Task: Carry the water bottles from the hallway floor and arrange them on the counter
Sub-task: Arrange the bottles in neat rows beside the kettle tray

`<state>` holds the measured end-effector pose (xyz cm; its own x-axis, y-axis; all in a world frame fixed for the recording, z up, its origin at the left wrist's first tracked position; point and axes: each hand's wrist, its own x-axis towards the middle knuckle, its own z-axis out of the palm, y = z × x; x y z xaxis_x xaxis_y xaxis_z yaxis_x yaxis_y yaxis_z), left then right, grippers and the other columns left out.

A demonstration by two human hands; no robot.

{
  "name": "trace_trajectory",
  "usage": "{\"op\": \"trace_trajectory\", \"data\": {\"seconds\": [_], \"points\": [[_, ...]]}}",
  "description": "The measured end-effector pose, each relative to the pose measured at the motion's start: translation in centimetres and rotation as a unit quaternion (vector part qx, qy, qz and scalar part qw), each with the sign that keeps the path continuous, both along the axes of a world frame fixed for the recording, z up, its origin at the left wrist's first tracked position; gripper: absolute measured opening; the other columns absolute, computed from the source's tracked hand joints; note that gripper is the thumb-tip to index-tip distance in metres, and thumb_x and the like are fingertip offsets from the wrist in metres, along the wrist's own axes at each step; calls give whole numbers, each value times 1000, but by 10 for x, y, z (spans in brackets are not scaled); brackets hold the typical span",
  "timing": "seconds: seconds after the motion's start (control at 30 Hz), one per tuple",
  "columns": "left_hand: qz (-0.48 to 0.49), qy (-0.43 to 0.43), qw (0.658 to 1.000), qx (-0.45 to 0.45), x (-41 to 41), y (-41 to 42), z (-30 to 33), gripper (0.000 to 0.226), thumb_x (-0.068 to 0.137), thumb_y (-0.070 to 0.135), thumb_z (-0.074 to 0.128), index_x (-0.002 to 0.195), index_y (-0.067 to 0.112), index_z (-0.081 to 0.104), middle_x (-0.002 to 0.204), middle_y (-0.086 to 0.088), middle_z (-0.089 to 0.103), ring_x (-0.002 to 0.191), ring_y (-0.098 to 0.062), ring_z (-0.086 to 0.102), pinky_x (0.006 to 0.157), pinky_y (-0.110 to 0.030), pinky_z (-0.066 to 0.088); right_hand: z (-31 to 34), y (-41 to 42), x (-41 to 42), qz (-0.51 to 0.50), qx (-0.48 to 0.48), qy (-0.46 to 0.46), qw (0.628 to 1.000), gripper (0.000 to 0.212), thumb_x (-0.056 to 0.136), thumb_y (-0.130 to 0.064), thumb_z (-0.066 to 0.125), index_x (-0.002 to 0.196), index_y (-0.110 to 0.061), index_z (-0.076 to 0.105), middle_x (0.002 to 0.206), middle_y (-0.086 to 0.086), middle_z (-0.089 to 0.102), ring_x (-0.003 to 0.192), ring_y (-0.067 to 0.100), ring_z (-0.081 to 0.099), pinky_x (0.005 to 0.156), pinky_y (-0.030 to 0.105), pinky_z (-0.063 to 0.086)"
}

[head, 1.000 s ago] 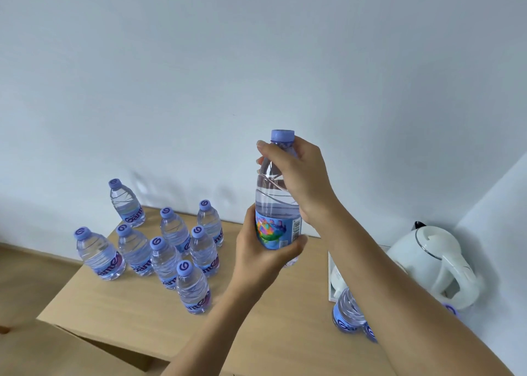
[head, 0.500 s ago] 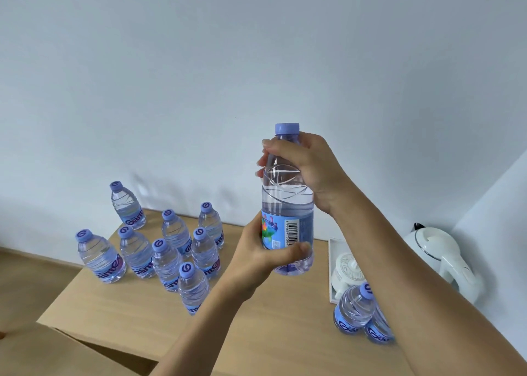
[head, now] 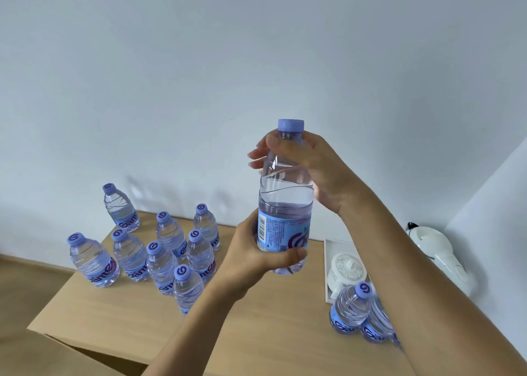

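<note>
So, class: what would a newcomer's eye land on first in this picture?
First, the water bottle held upright mid-frame, the left hand gripping its base and the right hand its neck. Next, the cluster of eight bottles standing at the left of the wooden counter, and the white kettle at far right.

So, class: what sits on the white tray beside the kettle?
A white teapot sits on the white tray. The right arm and two bottles cover the tray's near and right parts.
</note>
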<state>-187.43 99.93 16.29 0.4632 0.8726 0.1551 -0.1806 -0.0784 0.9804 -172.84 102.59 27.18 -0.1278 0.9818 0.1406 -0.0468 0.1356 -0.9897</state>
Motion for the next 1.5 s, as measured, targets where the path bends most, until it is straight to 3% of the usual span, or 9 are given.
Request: {"op": "trace_trajectory", "data": {"seconds": [0.2, 0.43, 0.6, 0.73, 0.87, 1.07, 1.23, 1.33, 1.5], "points": [[-15, 8, 1000, -5, 9, -3, 1, 53, 60, 21, 85, 106, 12, 60, 90, -5, 73, 80, -18, 70, 65, -24, 54, -5, 0, -6, -91, 15, 22, 996, 13, 86, -19, 71, 76, -13, 66, 73, 9, 72, 69, 26, 71, 61, 32, 57], [78, 41, 996, 34, 20, -5, 0, 61, 56, 13, 90, 109, 19, 58, 96, 3, 71, 86, -14, 70, 67, -24, 56, -9, 2, -18, -283, 46, -39, 957, 31, 80, -35, 73, 72, -6, 63, 71, 11, 71, 69, 33, 68, 75, 49, 57], [52, 33, 998, 13, 12, -1, 2, 50, 57, 13, 87, 101, 16, 62, 86, -4, 72, 74, -17, 70, 59, -25, 55, -5, 1, 0, -143, 2, -39, 989, 28, 85, -42, 71, 83, -15, 65, 80, 5, 70, 75, 16, 69, 69, 32, 58], [-11, 39, 999, 18, 5, -1, 4, 49, 60, 20, 86, 103, 15, 63, 90, -5, 73, 79, -18, 72, 64, -24, 55, -10, -3, 10, -70, -34, 40, 996, 23, 87, -35, 70, 92, -12, 66, 93, 10, 75, 88, 29, 74, 80, 38, 59], [-33, 51, 998, 8, 10, -5, 3, 53, 60, 23, 84, 107, 15, 61, 93, -4, 73, 82, -18, 71, 66, -24, 55, -14, -5, 4, -133, -6, 11, 991, 22, 88, -33, 69, 84, -12, 65, 80, 10, 74, 74, 28, 73, 72, 40, 59], [-3, 67, 998, 11, 22, -9, 4, 57, 53, 29, 82, 104, 15, 60, 87, -1, 73, 73, -16, 71, 58, -29, 57, -17, -10, 3, -212, 25, 13, 977, 21, 89, -28, 68, 75, -13, 62, 69, 7, 71, 62, 23, 67, 53, 27, 55], [-20, 74, 997, 8, 29, -11, -1, 46, 62, 14, 84, 102, 14, 61, 84, 0, 73, 71, -13, 70, 56, -25, 54, -18, -20, 21, -187, -2, -7, 982, 25, 86, -41, 71, 85, -18, 62, 85, 8, 74, 75, 22, 73, 64, 29, 58], [-37, 66, 997, 3, 35, -16, -4, 48, 62, 16, 84, 104, 14, 61, 86, 2, 73, 75, -11, 70, 61, -21, 53, -19, -33, 40, -145, -31, -40, 988, 45, 75, -49, 75, 104, -20, 56, 92, -5, 72, 86, 12, 71, 73, 30, 58], [-53, 68, 996, 2, 59, -28, -11, 54, 58, 25, 84, 106, 18, 61, 92, 2, 73, 81, -14, 72, 65, -21, 55, -30, -59, 72, -167, -38, -62, 983, 47, 72, -32, 81, 112, -17, 61, 111, 1, 68, 104, 22, 69, 94, 49, 55]]}}
